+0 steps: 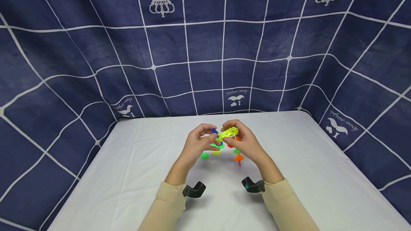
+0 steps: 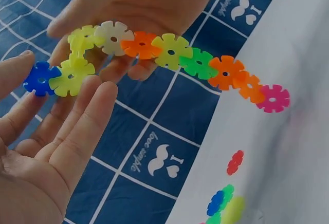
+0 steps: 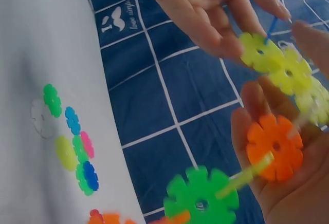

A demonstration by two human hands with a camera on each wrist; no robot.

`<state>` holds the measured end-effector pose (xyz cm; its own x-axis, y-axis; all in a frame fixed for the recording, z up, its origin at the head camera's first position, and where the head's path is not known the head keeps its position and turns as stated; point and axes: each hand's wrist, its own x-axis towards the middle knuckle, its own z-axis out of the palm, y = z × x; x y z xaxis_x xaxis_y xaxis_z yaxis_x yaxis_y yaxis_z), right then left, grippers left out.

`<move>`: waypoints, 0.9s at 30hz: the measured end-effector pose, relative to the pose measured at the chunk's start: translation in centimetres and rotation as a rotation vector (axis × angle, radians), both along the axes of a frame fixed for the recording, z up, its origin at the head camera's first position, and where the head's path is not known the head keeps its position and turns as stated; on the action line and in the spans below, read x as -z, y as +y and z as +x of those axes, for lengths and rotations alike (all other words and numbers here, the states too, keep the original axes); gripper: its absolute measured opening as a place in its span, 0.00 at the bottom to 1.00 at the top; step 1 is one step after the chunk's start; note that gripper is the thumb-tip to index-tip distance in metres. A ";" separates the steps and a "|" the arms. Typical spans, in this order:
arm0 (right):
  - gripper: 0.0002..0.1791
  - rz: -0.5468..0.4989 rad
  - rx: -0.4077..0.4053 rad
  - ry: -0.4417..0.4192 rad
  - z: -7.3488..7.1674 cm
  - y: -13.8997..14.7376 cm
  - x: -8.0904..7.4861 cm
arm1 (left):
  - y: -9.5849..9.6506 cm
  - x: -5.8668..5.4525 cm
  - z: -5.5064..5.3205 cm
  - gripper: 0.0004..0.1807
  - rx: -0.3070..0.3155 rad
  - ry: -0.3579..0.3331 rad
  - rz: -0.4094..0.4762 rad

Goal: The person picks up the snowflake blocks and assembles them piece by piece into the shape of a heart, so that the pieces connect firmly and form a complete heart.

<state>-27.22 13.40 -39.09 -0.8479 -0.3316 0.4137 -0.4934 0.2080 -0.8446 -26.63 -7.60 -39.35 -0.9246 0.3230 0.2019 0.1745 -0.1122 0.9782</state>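
White table [image 1: 154, 152]: left grip [image 1: 196, 141] pinches blue flower [image 2: 35, 82], right grip [image 1: 244, 140] yellow flowers [image 3: 294, 82]; chain [image 2: 177, 59] probably light, bendy; support joints.

Item: joined yellow-green pieces [image 1: 230, 132], held above one white-covered worktop [image 1: 128, 174].
Left hand's grip [image 1: 198, 142], at a blue piece [image 1: 214, 131] on the left end; right hand's grip [image 1: 246, 142], about the yellow-green pieces. Lower: one green disc [image 1: 204, 155], one orange piece [image 1: 239, 158]. Beige sleeves [image 1: 165, 202], two; black wrist devices [image 1: 194, 190], two. Backdrop: navy cloth [image 1: 205, 42], white grid, inverted crowns [image 1: 162, 5].
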 end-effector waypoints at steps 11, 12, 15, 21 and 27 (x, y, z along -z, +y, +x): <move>0.20 0.065 0.104 0.014 0.1 -0.1 0.1 | -0.6 0.4 -0.5 0.21 -0.037 0.031 -0.232; 0.20 0.067 0.113 0.014 0.1 -0.1 0.1 | -0.7 0.6 -0.6 0.21 -0.055 0.037 -0.279; 0.20 0.077 0.138 0.023 0.1 0.1 0.1 | -1.4 1.5 -1.3 0.19 -0.114 0.051 -0.405; 0.21 0.114 0.179 0.025 0.0 0.5 0.0 | -2.4 4.4 -2.6 0.16 -0.161 0.073 -0.633; 0.18 0.129 0.177 0.040 -0.1 0.8 -0.1 | -2.9 6.2 -3.2 0.16 -0.183 0.060 -0.758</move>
<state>-27.33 14.17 -39.00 -0.8815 -0.2313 0.4117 -0.4719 0.3993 -0.7860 -29.83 -10.55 -45.52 -0.9709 0.2364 0.0384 0.1808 0.6183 0.7649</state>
